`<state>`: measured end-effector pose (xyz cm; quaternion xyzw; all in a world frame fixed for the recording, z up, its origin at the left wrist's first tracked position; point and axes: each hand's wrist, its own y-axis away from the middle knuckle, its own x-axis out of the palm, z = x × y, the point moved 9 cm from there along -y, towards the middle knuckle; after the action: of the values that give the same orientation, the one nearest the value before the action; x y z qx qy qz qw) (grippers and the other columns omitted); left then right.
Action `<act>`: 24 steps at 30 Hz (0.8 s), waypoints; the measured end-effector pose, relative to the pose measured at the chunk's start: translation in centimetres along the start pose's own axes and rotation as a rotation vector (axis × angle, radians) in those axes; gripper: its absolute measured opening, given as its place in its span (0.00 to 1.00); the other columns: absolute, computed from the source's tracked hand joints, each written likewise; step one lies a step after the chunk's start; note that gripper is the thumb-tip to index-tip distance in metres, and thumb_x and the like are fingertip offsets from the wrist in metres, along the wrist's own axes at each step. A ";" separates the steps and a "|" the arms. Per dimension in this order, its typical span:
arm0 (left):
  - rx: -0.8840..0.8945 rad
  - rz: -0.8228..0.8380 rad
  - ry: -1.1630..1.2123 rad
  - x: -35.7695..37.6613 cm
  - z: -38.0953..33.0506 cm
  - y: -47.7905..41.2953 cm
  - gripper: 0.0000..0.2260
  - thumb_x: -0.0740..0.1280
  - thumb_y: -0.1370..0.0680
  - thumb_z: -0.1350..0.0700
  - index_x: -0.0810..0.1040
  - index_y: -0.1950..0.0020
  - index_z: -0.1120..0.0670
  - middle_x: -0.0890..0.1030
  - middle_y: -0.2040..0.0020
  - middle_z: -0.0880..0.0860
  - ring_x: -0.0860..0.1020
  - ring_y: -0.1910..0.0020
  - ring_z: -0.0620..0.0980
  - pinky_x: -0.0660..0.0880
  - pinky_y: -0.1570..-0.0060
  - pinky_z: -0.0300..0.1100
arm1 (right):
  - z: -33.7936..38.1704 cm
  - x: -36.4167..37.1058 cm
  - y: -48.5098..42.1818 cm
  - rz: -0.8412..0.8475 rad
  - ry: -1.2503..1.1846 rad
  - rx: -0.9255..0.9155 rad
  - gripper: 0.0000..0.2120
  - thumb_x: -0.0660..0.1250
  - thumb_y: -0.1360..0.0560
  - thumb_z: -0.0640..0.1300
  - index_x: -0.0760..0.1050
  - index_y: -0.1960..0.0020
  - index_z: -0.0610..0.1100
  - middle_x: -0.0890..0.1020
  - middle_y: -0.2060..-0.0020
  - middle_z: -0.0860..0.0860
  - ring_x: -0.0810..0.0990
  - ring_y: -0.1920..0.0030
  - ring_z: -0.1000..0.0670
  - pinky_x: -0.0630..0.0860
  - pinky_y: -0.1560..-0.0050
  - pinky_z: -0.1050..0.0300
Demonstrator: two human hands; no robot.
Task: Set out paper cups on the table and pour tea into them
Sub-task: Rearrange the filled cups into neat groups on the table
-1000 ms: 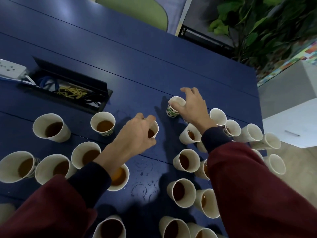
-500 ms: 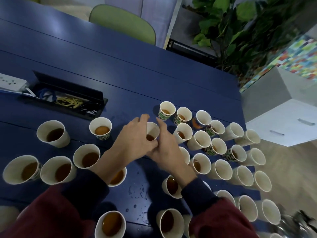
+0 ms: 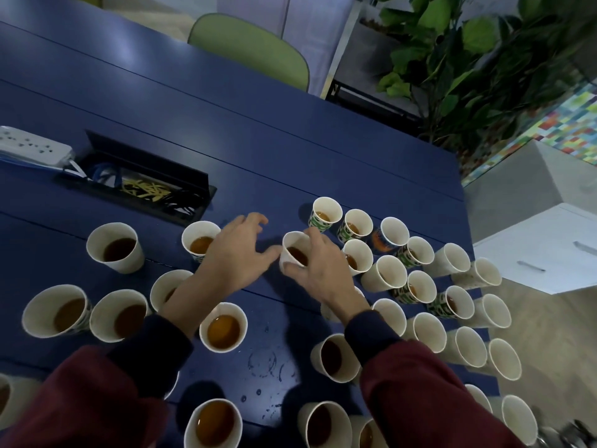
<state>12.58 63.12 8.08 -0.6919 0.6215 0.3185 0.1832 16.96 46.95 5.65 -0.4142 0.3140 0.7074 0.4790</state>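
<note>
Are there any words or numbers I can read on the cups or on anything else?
None can be read.
Green-printed cup: the pattern is too blurred to tell any letters.
Orange-printed cup: blurred too.
White cup held by the right hand: no print shows.
Power strip: no readable marks.

Navy table [image 3: 226, 101]; white cups [image 3: 114, 247], brown tea; maroon sleeves [image 3: 429, 392].

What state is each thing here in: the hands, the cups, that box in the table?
middle cup: upright, tea inside.
right hand: holds the middle cup.
left hand: open, fingers spread.
left cups: upright, tea inside.
far-right cups: upright, look empty.
cable box: lid up.
</note>
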 end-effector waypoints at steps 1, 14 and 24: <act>0.001 -0.041 -0.086 -0.5 0.6 -0.2 0.25 0.72 0.24 0.47 0.71 0.30 0.54 0.76 0.36 0.55 0.74 0.37 0.55 0.71 0.36 0.50 | -0.5 0.0 -0.4 -0.006 -0.004 0.034 0.24 0.73 0.29 0.55 0.68 0.41 0.46 0.79 0.47 0.46 0.79 0.49 0.40 0.75 0.51 0.45; -0.213 -0.070 -0.415 -1.7 7.1 -1.1 0.33 0.74 0.25 0.51 0.64 0.24 0.56 0.69 0.33 0.64 0.69 0.36 0.63 0.74 0.42 0.58 | -4.7 0.3 -2.2 0.003 0.150 0.303 0.28 0.70 0.24 0.58 0.65 0.35 0.40 0.77 0.41 0.40 0.79 0.43 0.37 0.74 0.50 0.48; -0.260 -0.051 -0.366 -1.6 9.3 -1.6 0.28 0.72 0.24 0.52 0.66 0.27 0.54 0.68 0.35 0.63 0.70 0.38 0.64 0.74 0.45 0.56 | -3.4 -1.4 -2.6 0.038 0.354 0.233 0.28 0.67 0.24 0.55 0.65 0.30 0.44 0.75 0.42 0.41 0.80 0.47 0.38 0.71 0.57 0.51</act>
<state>12.08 70.62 2.17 -0.6558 0.5139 0.5116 0.2100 20.68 44.44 5.24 -0.4679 0.4805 0.5914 0.4477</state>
